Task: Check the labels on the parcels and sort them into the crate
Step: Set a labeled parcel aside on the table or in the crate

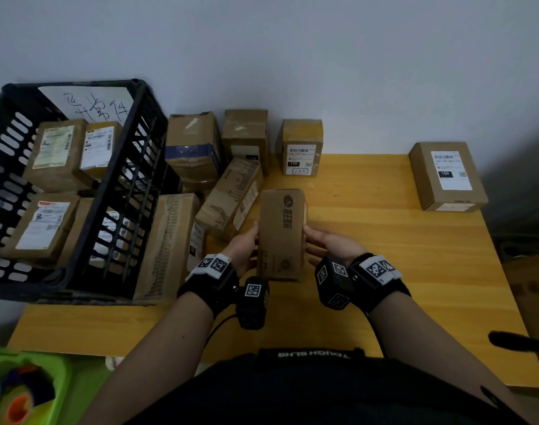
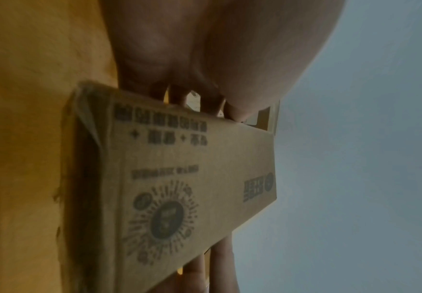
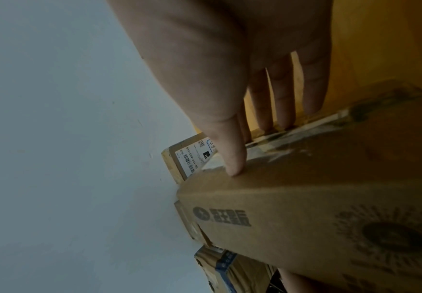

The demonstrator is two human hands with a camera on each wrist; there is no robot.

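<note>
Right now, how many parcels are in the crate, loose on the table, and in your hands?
Parcels showing in the crate: 4
Loose parcels on the table: 6
Held parcel, between left hand and right hand: 1
Total: 11 parcels

A makeshift parcel-sorting corner: left of the held parcel (image 1: 282,234), a black slotted crate (image 1: 139,142) with a handwritten paper sign (image 1: 93,102) holds cartons (image 1: 58,154) with shipping labels; beyond the grip, more taped cardboard boxes (image 1: 193,148), some barcoded, crowd a yellow wooden table (image 1: 384,256) set against a plain pale wall (image 1: 292,56), with one labelled box (image 1: 446,176) well off to the grip's right
</note>
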